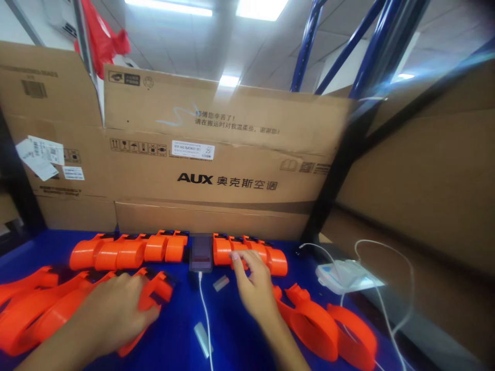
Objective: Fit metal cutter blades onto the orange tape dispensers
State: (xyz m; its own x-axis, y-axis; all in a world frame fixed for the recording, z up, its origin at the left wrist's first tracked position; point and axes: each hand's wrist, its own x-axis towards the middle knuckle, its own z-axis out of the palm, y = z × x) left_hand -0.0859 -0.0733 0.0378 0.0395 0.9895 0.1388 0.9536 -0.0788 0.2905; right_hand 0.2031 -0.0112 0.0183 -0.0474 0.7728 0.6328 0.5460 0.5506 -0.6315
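- The left hand [116, 309] is lying palm down, fingers spread and curled, over the near-left heap of orange straps [34, 304]; it is pressing on one orange looped piece [157, 288] at the heap's right end, though a true grip cannot be told from here.
- The right hand [253, 286] is reaching far, its fingertips [235, 256] touching the right row of orange rolls [251, 252]; the fingers are bent and loosely apart, not clamped around anything.
- These orange pieces are looking like smooth, glossy plastic bands, bright orange, wound into short cylinders with darker patches at their ends.
- A left row of orange rolls [127, 251] is lying along the far edge of the blue tabletop [178, 330], side by side and touching.
- Between the two rows a small dark phone-like device [201, 252] is standing upright, blurred, with a thin white cable [207, 319] running from its base toward the near edge.
- To the near right, two larger orange loops [328, 327] are lying flat, open and oval.
- Two small pale flat scraps [221, 283] are lying on the blue surface, one near the device and one by the cable.
- A white flat box [344, 273] with white wires [386, 309] is sitting at the right edge.
- Behind everything, matte brown cardboard cartons [216, 154] with printed lettering are forming a wall, and dark blue metal struts [367, 56] are rising at the far right.
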